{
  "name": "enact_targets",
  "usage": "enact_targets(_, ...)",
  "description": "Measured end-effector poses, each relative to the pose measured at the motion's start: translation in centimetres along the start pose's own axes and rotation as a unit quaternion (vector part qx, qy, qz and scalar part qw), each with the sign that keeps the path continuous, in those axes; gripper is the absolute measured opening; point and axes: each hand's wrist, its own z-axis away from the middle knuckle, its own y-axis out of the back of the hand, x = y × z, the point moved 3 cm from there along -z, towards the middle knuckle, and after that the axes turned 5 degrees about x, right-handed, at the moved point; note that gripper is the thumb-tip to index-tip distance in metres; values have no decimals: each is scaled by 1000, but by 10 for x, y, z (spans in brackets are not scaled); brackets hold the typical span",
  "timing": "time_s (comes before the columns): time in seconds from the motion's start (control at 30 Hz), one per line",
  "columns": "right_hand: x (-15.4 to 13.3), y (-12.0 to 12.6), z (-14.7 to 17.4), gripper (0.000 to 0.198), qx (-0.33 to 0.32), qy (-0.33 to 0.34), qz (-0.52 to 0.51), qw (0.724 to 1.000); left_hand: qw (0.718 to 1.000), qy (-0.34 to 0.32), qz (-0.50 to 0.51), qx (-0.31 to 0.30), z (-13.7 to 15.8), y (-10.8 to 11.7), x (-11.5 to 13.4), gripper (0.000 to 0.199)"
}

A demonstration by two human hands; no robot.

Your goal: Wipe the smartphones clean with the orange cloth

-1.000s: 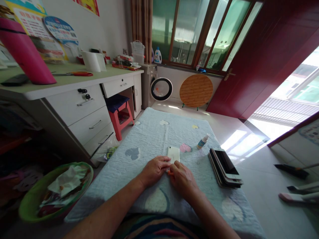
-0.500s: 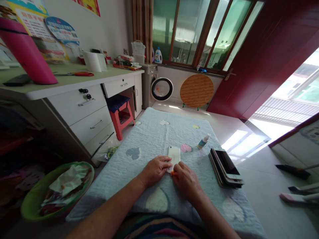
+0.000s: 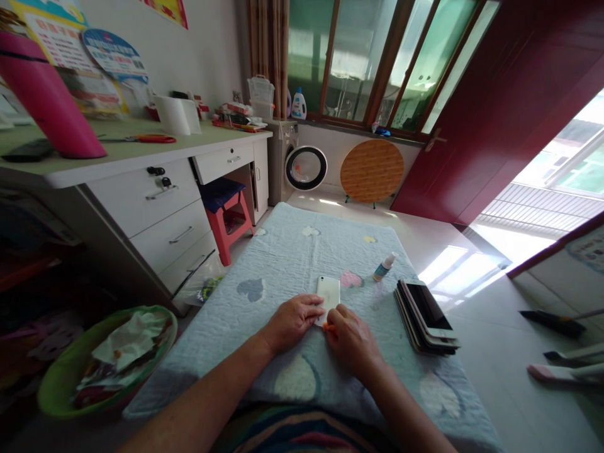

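A white smartphone lies back up on the light blue quilted cloth, its camera at the upper left corner. My left hand grips the phone's left side, fingers resting over its edge and back. At the lower right of the phone, my right hand is closed round a small orange tool. Only a bit of that orange piece shows, against the phone's bottom end; its exact kind is hidden by my fingers.
To the right is a stack of phones, with a small spray bottle beyond it. A green basket with crumpled paper stands at lower left. A white desk and red stool flank the cloth-covered surface.
The view has shifted very slightly. Both hands stay at the phone, with the orange tool still at its bottom end.
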Motion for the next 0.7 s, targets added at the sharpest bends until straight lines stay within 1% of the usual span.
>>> enact_targets(0.2,-18,-4,-9,14,-5,13,-10,1000,1000,-8,19,3,0,-1,1,27)
enact_targets(0.33,-23,-5,-12,18,-6,17,-22,1000,999,-12,31,13,0,-1,2,27)
enact_targets(0.53,-12,-3,-6,12,1,5,-25,1000,1000,-9,4,-3,0,0,1,28)
enact_targets(0.7,4,2,4,13,0,-16,-17,1000,1000,-18,-5,8,1,-1,-1,31)
